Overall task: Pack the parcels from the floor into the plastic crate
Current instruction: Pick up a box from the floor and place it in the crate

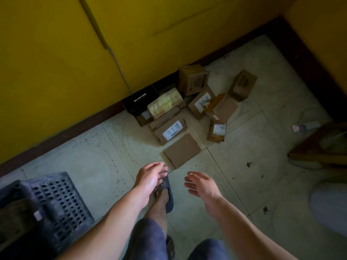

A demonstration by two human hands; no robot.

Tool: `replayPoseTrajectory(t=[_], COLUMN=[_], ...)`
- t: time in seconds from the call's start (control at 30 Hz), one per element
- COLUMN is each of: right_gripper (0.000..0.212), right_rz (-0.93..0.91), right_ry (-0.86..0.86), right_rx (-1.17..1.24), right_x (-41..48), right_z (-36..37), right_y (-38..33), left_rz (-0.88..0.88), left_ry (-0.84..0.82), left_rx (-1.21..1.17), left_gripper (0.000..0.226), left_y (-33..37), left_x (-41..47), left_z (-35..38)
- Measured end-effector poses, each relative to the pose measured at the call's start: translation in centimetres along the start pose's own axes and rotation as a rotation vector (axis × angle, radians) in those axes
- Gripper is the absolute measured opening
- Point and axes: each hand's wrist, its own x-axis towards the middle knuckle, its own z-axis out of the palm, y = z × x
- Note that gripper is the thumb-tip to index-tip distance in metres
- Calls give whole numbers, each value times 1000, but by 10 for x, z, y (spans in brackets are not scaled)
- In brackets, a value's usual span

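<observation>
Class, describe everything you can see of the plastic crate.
The crate is dark grey plastic, its walls pierced by rows of small slots. It stands on the tiled floor at lower left, partly cut off by the picture's edge. Something brownish shows inside, too dim to name. Neither the left hand nor the right hand touches it.

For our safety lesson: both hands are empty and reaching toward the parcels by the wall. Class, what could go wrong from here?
The yellow-wrapped parcel lies atop other boxes; pulling a lower one could tumble it. The plastic crate stands off to the left, so each carry means twisting; a parcel might slip from the left hand or right hand.
</observation>
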Motion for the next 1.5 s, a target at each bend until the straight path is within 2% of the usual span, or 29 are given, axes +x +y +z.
replayPoseTrajectory(t=[0.2,0.33,0.43,0.53,0.63,0.73,0.87,0.97,1.13,1.3,1.4,1.5], right_gripper=[25,16,22,40,44,42,65,67,49,34,27,30], right_rz=[43,-36,-127,-175,-217,-311,-345,-261,-283,-319,-268,-186], right_ry=[-20,-79,-150,-176,-179,-187,-202,-170,-176,-131,-85,-28], right_rx=[-130,-434,-559,-547,-480,-468,-445,-475,-426,-411,-290,-195], right_x=[70,123,184,245,289,336,382,394,392,350,316,278], right_z=[-28,-37,-37,-29,-16,5,23,28,23,3,-9,-15], right_y=[-77,-123,-149,-171,-191,-204,-206,-208,-200,-190,-181,-171], left_rz=[-40,-60,-43,-40,-73,-88,-97,-80,-19,-8,-24,-32], left_ry=[25,47,114,209,277,308,327,320,324,307,344,375], left_rx=[70,113,92,89,67,63,1,-42,-117,-245,-262,-284], left_gripper=[21,17,20,51,70,77,75,73,70,94,87,66], left_y=[51,73,84,92,98,101,106,106,95,81,81,81], left_x=[58,99,141,192,236,285,333,354,356,324,290,257], left_z=[29,52,63,66,67,70,73,73,74,64,60,56])
